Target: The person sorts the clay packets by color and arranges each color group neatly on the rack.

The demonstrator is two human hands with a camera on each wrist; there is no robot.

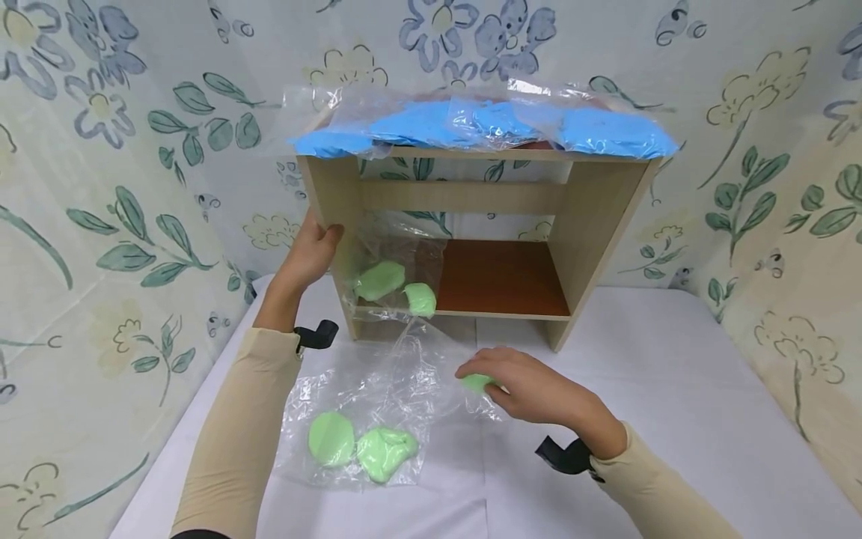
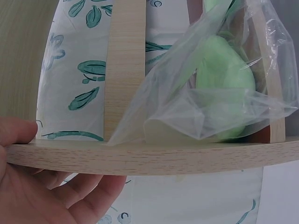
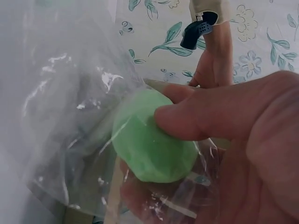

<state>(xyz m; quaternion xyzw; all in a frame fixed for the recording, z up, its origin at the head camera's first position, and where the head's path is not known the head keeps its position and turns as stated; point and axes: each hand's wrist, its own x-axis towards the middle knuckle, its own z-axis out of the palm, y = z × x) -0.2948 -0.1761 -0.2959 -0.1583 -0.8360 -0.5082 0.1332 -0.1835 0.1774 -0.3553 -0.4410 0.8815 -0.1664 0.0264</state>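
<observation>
My left hand (image 1: 311, 251) grips the left side panel of a small wooden shelf (image 1: 606, 224). In the left wrist view its thumb lies on one face of the panel (image 2: 187, 157), the fingers on the other. My right hand (image 1: 532, 385) pinches a pale green soft lump (image 3: 149, 140) inside clear plastic between thumb and fingers, in front of the shelf. Two more bagged lumps lie on the table: a round green lump (image 1: 331, 439) and an uneven green lump (image 1: 386, 453). A clear bag (image 1: 397, 247) with two green pieces hangs over the shelf's lower left edge.
Blue lumps in clear plastic (image 1: 438, 123) lie along the shelf's top. Its lower board (image 1: 501, 277) is reddish brown. White cloth (image 1: 673, 404) covers the table, and floral fabric (image 1: 754, 187) stands behind and at both sides.
</observation>
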